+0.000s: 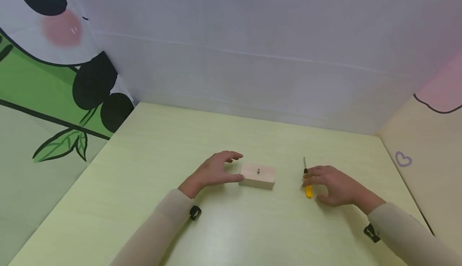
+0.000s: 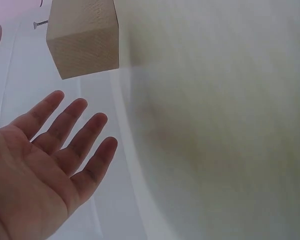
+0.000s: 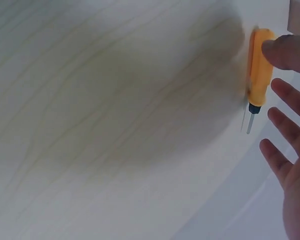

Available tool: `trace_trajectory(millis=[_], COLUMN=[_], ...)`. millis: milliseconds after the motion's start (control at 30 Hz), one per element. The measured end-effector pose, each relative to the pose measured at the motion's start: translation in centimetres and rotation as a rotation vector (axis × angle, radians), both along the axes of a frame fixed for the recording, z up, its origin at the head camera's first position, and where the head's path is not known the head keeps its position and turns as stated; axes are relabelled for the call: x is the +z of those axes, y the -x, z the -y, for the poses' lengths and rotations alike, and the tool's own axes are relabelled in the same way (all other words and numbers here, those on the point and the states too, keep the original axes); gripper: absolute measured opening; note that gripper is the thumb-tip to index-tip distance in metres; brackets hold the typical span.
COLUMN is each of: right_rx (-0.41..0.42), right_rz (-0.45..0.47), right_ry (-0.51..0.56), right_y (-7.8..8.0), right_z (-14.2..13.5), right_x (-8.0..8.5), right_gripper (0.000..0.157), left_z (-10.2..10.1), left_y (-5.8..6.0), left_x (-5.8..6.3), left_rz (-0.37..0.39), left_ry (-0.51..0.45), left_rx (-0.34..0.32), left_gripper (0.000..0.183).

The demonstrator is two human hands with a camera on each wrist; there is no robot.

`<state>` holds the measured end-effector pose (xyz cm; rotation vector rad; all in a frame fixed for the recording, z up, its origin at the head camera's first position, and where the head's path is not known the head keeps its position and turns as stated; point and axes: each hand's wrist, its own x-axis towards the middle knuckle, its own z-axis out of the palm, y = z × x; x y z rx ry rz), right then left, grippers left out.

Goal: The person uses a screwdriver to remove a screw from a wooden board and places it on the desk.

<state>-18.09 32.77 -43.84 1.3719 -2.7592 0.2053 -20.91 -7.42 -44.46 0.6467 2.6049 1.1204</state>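
A pale wooden block (image 1: 257, 176) lies on the table with a screw (image 1: 258, 171) standing up from its top. The same screw (image 2: 40, 24) pokes out from the block (image 2: 85, 37) in the left wrist view. My left hand (image 1: 216, 169) is spread at the block's left end, fingers apart and not wrapped round it. To the right lies a screwdriver (image 1: 308, 191) with a yellow handle and a thin metal shaft pointing away. My right hand (image 1: 333, 185) hovers over its handle with fingers loosely bent. In the right wrist view, the screwdriver (image 3: 260, 67) appears not gripped.
The light wood-grain table (image 1: 231, 230) spreads around both hands. A whitish sheet (image 1: 245, 57) rises behind its far edge. Panels with printed drawings (image 1: 54, 137) stand at the left and right sides.
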Motion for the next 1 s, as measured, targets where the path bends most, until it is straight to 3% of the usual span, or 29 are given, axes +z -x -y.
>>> trace_trajectory(millis=[367, 767, 1000], right_rx=[0.121, 0.141, 0.172], right_rz=[-0.036, -0.052, -0.086], right_ry=[0.015, 0.026, 0.052], right_y=[0.4, 0.6, 0.8], right_z=[0.8, 1.3, 1.3], right_x=[-0.8, -1.5, -1.6], right_gripper=[0.042, 0.027, 0.028], left_z=[-1.2, -1.6, -1.5], left_y=[0.8, 1.6, 1.7], left_x=[-0.8, -1.1, -1.2], left_rz=[0.039, 0.074, 0.122], left_ry=[-0.016, -0.030, -0.054], left_rx=[-0.094, -0.089, -0.084], left_gripper=[0.072, 0.062, 0.048])
